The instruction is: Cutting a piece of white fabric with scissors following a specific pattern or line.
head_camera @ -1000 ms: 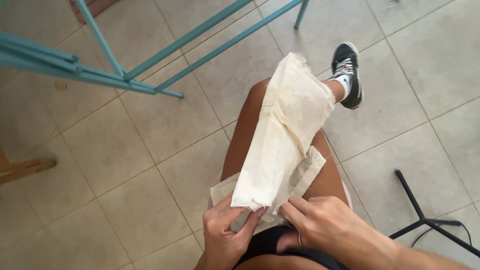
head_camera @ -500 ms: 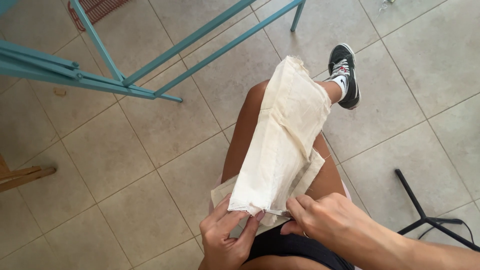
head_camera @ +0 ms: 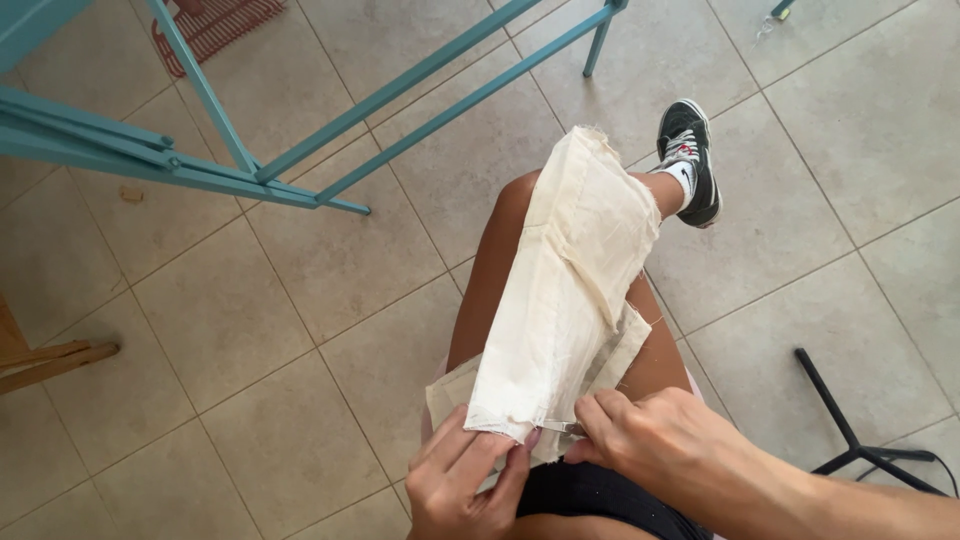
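Cream fabric (head_camera: 570, 290), raw and fraying at its edges, lay draped along the person's bare thigh, running from the knee back toward the lap. It was folded over itself, with a second layer of the same cloth showing beneath at the near end. The left hand (head_camera: 465, 490) was closed in a pinch on the near lower corner of the fabric, thumb and fingers pressed together on the frayed hem. The right hand (head_camera: 650, 445) sat just beside it, fingers curled and closed on a thin metal tool (head_camera: 560, 427), which looked like a needle or pin, though it was too small to tell which. The tip of that tool met the cloth edge between the two hands. Both hands were close together, almost touching, above the black shorts (head_camera: 600, 495) at the lap.

Farther out, the foot wore a black sneaker (head_camera: 690, 160) with a white sock, resting on the beige tiled floor (head_camera: 250, 330). A teal metal frame (head_camera: 200, 165) stood across the upper left, with a red wire rack (head_camera: 215, 25) behind it. A wooden piece (head_camera: 45, 360) showed at the left edge, and a black stand leg (head_camera: 850, 420) spread on the tiles at the right
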